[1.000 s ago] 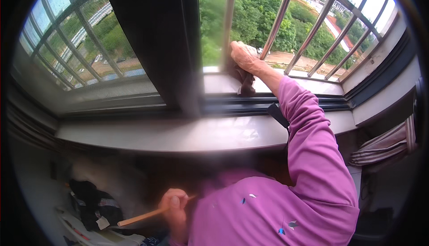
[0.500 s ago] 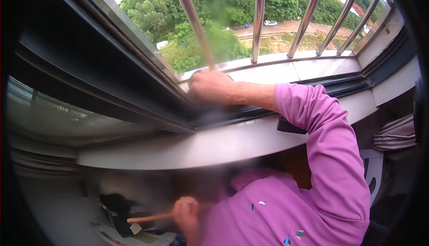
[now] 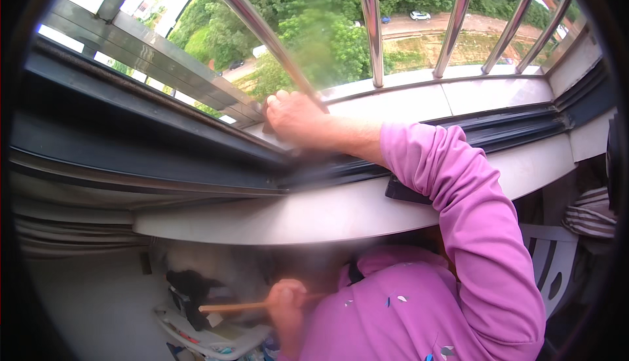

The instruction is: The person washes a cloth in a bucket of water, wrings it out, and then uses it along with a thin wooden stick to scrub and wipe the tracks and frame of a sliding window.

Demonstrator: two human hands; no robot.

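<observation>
My left hand (image 3: 286,305) is closed around a thin wooden stick (image 3: 229,307), low in front of my body; one end of the stick points left, and the other runs behind the hand toward my purple top. My right hand (image 3: 296,118) reaches across to the window's corner, beside the foot of a metal bar (image 3: 259,27). Its fingers are curled down against the pale outer sill (image 3: 386,104), with a dark brownish edge showing beside them. What it holds there is mostly hidden and I cannot make it out.
A dark window track (image 3: 498,128) crosses beyond a curved white inner sill (image 3: 314,220). A dark object (image 3: 406,191) lies under my right forearm. Lower left stands a white basket (image 3: 219,349) near black cloth (image 3: 190,285). A white plastic chair (image 3: 553,249) stands at the right.
My view has shifted, showing more of the window's left side. My right hand has moved slightly left toward the frame corner. My left hand keeps its grip on the stick.
</observation>
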